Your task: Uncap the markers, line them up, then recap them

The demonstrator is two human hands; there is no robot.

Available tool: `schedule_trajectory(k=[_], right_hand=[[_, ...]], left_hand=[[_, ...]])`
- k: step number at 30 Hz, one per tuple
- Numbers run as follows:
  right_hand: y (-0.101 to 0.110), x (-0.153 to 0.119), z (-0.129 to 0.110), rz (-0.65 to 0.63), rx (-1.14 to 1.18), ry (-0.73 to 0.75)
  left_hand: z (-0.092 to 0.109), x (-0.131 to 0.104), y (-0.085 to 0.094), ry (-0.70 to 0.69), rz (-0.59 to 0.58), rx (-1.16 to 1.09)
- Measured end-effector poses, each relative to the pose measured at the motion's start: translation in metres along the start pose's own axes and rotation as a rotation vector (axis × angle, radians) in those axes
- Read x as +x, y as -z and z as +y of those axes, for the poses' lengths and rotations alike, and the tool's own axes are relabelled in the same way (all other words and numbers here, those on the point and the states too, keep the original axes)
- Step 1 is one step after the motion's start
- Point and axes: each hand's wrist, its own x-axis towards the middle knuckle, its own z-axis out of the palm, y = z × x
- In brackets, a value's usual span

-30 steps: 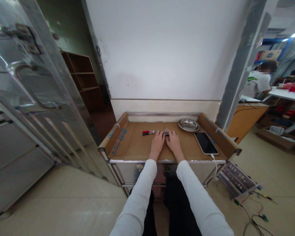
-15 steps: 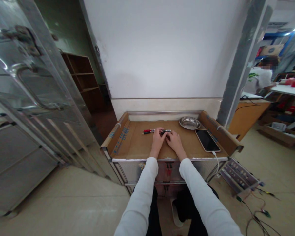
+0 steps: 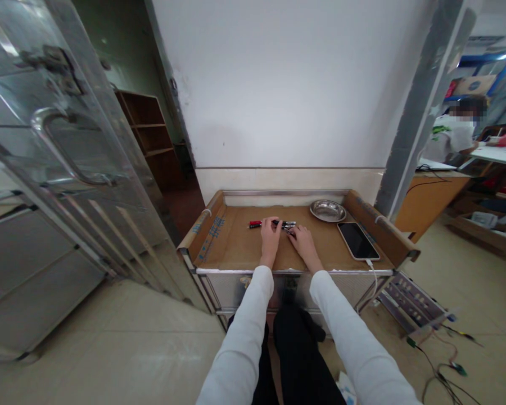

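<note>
and there, the hands draw a touch apart! the left hand (image 3: 270,235) arches over the pens (image 3: 288,224), which lie on the bench (image 3: 234,247) and show on both sides of it. the right hand (image 3: 304,242) has its fingertips at their right end, so more pen shows between. either grip closed? can't tell. the phone (image 3: 357,241) and dish (image 3: 328,211) sit farther right.

Your sleeves (image 3: 238,346) are plain white, your trousers (image 3: 301,354) black. The cardboard liner (image 3: 236,247) is brown, with blue handwritten characters (image 3: 213,234) along its left. On the liner, the pens (image 3: 255,224) show red and black leftward, black and silvery white rightward; the dish (image 3: 328,211) is silver, the smartphone (image 3: 358,241) black, pale-edged. Behind the liner, the wall (image 3: 295,84) is white above beige tile (image 3: 295,179).
</note>
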Motion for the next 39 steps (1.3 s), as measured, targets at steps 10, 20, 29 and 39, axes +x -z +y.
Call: schedule_trajectory(k=[10, 20, 29, 39], right_hand=[[0.001, 0.0, -0.003, 0.005, 0.023, 0.018], [-0.002, 0.001, 0.0, 0.028, 0.134, 0.045], [-0.004, 0.002, 0.001, 0.026, 0.098, 0.037], [0.0, 0.0, -0.003, 0.012, 0.059, 0.024]], left_hand=[[-0.003, 0.002, 0.004, 0.058, 0.102, 0.037], [-0.026, 0.002, -0.002, 0.202, 0.142, -0.008], [-0.041, 0.002, -0.006, 0.266, 0.136, -0.014], [-0.041, 0.004, -0.005, 0.267, 0.204, 0.046]])
